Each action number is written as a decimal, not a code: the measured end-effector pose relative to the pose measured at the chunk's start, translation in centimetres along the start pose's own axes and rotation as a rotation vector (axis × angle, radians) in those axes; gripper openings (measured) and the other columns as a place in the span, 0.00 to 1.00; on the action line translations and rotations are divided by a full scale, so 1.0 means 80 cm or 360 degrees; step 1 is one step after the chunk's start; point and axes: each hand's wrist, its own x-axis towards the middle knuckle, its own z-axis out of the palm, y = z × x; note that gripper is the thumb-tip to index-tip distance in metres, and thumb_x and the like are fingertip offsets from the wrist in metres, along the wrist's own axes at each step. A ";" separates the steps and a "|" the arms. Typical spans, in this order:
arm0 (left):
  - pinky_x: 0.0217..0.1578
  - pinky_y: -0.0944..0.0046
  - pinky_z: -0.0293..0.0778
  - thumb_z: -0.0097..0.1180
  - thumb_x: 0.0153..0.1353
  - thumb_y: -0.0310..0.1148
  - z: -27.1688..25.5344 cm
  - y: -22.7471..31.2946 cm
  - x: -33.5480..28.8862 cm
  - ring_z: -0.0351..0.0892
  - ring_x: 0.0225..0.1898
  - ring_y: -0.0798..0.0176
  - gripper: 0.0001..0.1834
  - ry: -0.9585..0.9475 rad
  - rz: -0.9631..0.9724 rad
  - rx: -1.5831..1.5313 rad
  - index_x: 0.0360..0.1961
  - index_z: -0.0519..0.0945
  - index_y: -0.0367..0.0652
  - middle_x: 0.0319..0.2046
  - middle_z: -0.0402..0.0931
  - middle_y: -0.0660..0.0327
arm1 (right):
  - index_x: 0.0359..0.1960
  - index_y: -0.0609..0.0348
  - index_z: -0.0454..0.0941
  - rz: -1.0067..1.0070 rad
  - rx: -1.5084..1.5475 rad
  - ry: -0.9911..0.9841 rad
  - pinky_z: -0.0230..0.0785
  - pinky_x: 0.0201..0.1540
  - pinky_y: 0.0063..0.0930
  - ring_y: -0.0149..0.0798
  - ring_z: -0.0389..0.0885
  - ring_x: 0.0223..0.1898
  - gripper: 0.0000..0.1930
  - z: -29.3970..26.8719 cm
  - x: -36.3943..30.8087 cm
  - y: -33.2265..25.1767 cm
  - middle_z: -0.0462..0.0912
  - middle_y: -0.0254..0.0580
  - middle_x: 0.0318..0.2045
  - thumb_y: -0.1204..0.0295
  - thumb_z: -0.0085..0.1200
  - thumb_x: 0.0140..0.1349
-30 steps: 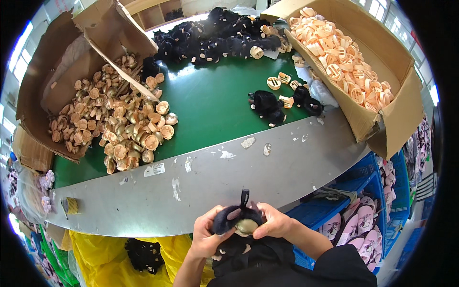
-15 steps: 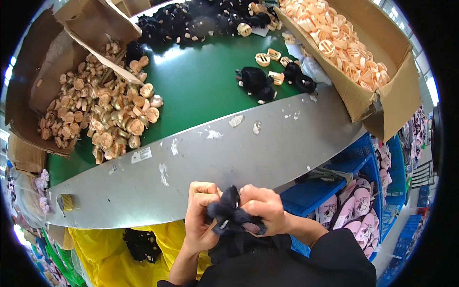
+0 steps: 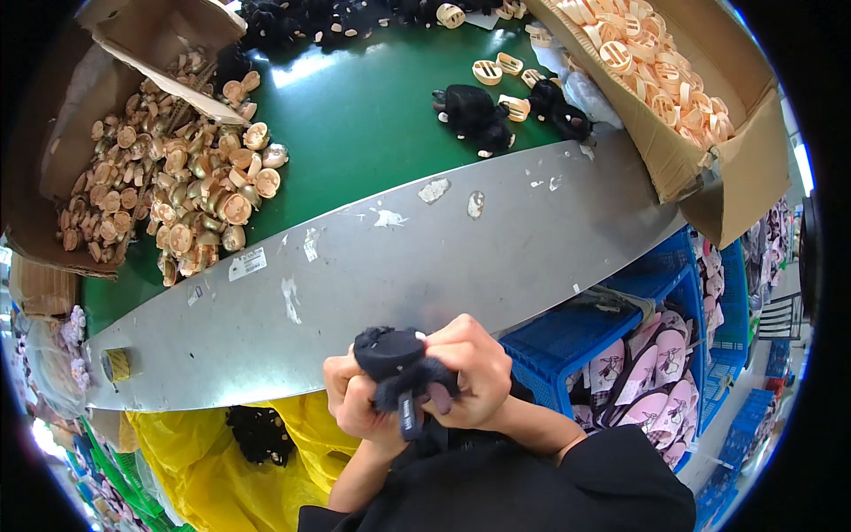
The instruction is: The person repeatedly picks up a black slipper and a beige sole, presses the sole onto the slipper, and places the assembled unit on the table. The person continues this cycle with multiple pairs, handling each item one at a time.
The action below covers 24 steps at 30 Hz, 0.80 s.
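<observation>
Lower centre: black plush toy (image 3: 390, 353), fingers of my left hand (image 3: 360, 399) and right hand (image 3: 476, 368) clamped on it. Upper right: carton (image 3: 654, 158).

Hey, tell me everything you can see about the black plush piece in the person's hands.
The black plush piece looks soft and furry, with a smoother, dark rounded part on top. A mauve, ear-shaped patch shows at its lower right, and a narrow dark tab with pale marking hangs below. It looks bunched up, gripped between the left hand and right hand, in front of the person's body. The fingers cover its sides; its underside is hidden.
</observation>
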 end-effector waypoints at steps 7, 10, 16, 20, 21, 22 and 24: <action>0.35 0.58 0.80 0.72 0.52 0.29 -0.003 -0.009 -0.011 0.84 0.36 0.51 0.11 -0.0221 0.0159 0.0023 0.28 0.79 0.38 0.38 0.82 0.51 | 0.43 0.62 0.70 0.0439 0.0305 -0.0088 0.73 0.44 0.34 0.43 0.78 0.40 0.24 0.001 -0.009 0.005 0.75 0.50 0.40 0.63 0.70 0.53; 0.47 0.55 0.79 0.65 0.55 0.22 -0.013 0.008 -0.004 0.83 0.42 0.48 0.07 -0.0426 0.0095 -0.0071 0.36 0.83 0.36 0.41 0.82 0.52 | 0.44 0.61 0.70 0.0714 0.0431 0.0040 0.71 0.40 0.26 0.29 0.74 0.36 0.18 -0.008 -0.013 0.032 0.73 0.40 0.36 0.71 0.64 0.56; 0.36 0.71 0.70 0.69 0.62 0.28 -0.034 -0.004 0.017 0.74 0.33 0.69 0.10 -0.0454 -0.0617 -0.0573 0.37 0.79 0.35 0.35 0.75 0.59 | 0.61 0.60 0.63 0.1022 0.0675 -0.0232 0.71 0.42 0.27 0.30 0.75 0.36 0.25 -0.003 -0.008 0.013 0.75 0.40 0.36 0.63 0.56 0.69; 0.31 0.71 0.65 0.67 0.65 0.28 -0.044 0.012 0.028 0.68 0.29 0.71 0.11 -0.0556 -0.0872 -0.0720 0.31 0.76 0.36 0.29 0.71 0.63 | 0.66 0.59 0.57 0.1359 0.0995 -0.0500 0.72 0.46 0.30 0.33 0.75 0.40 0.27 -0.006 -0.010 0.005 0.74 0.42 0.40 0.62 0.50 0.70; 0.31 0.71 0.64 0.67 0.65 0.28 -0.046 0.011 0.026 0.67 0.28 0.71 0.11 -0.0578 -0.0853 -0.0663 0.31 0.76 0.36 0.29 0.71 0.63 | 0.66 0.59 0.57 0.1369 0.1024 -0.0575 0.71 0.48 0.31 0.34 0.75 0.41 0.28 -0.006 -0.009 0.005 0.74 0.42 0.41 0.63 0.50 0.69; 0.30 0.71 0.62 0.66 0.65 0.28 -0.046 0.007 0.023 0.66 0.28 0.72 0.11 -0.0614 -0.0832 -0.0623 0.31 0.76 0.36 0.28 0.71 0.64 | 0.66 0.59 0.57 0.1381 0.1037 -0.0635 0.71 0.49 0.32 0.34 0.74 0.42 0.28 -0.009 -0.010 0.007 0.73 0.43 0.42 0.64 0.49 0.67; 0.28 0.71 0.60 0.66 0.65 0.29 -0.041 0.006 0.017 0.64 0.27 0.72 0.11 -0.0608 -0.0789 -0.0594 0.30 0.76 0.37 0.27 0.70 0.65 | 0.65 0.60 0.57 0.1455 0.1103 -0.0658 0.69 0.53 0.33 0.35 0.72 0.45 0.29 -0.012 -0.009 0.004 0.72 0.44 0.44 0.65 0.48 0.63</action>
